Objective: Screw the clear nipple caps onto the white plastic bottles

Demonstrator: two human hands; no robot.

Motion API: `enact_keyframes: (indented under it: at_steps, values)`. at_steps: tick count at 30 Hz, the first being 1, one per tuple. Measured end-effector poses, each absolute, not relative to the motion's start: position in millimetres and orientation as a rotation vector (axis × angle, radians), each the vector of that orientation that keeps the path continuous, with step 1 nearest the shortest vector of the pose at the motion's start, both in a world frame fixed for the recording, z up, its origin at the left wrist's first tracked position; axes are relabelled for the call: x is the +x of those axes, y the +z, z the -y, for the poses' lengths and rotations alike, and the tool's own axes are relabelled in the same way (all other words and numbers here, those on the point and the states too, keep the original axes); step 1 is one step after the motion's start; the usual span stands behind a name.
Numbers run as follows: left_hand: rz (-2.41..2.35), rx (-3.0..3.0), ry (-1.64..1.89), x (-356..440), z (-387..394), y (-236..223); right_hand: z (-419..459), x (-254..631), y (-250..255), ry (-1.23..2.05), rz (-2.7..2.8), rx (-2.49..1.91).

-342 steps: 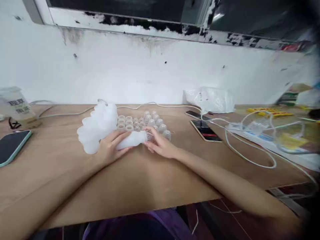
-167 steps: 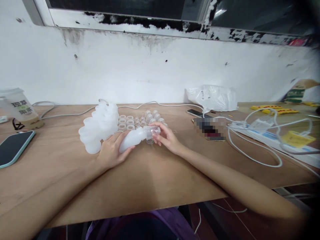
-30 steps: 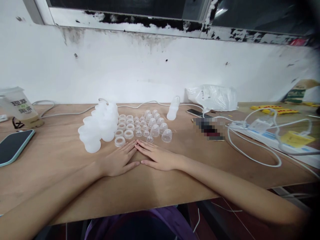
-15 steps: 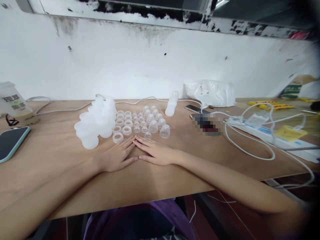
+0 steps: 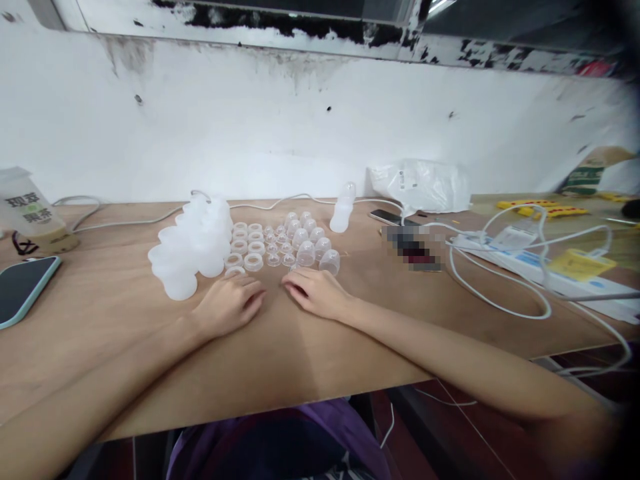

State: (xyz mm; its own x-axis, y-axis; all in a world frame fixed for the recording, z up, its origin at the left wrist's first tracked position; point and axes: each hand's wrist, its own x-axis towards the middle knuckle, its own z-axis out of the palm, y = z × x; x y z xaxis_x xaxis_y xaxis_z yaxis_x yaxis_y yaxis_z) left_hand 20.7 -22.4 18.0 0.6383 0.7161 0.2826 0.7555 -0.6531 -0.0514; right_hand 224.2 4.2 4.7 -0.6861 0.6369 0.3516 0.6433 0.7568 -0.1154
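Half-curled, my left hand [image 5: 229, 301] is before the rings [image 5: 247, 261]; my right hand [image 5: 319, 292], likewise, to their right (any hold: can't tell).

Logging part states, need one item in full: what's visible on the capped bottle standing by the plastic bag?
The bottle has a milky, translucent body, apparently plastic, narrowing at a waist. A clear domed cap covers its top; detail inside is too small to read. It stands on its base on the brown table, near the wall, left of the plastic bag. A white cable passes behind it. Neither the left hand nor the right hand touches it.
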Motion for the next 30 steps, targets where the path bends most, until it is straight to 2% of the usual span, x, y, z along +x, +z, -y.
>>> enact_keyframes:
  at_steps: [5, 10, 15, 20, 23, 30]
  values:
    - [1.457, -2.355, -0.442, 17.5, 19.5, 12.4, -6.4, 223.2, 0.8, -0.103, 2.357, -1.381]
    - [1.543, -2.449, -0.379, 17.0, 19.6, 8.7, -16.1, 223.9, -1.1, -0.024, 2.273, -1.546]
    - [1.398, -2.606, -0.436, 21.7, 21.5, 8.2, -24.8, 226.4, -2.7, 0.056, 2.269, -1.496]
    - [1.382, -2.400, -0.560, 22.5, 18.9, 4.8, -19.1, 223.8, -1.6, 0.054, 2.299, -1.415]
    - [1.467, -2.352, -0.517, 19.8, 16.0, 1.8, -13.4, 221.2, 0.0, 0.017, 2.402, -1.333]
    - [1.393, -2.667, -0.596, 14.5, 4.0, -2.1, -7.4, 219.7, 1.3, -0.050, 2.495, -1.341]
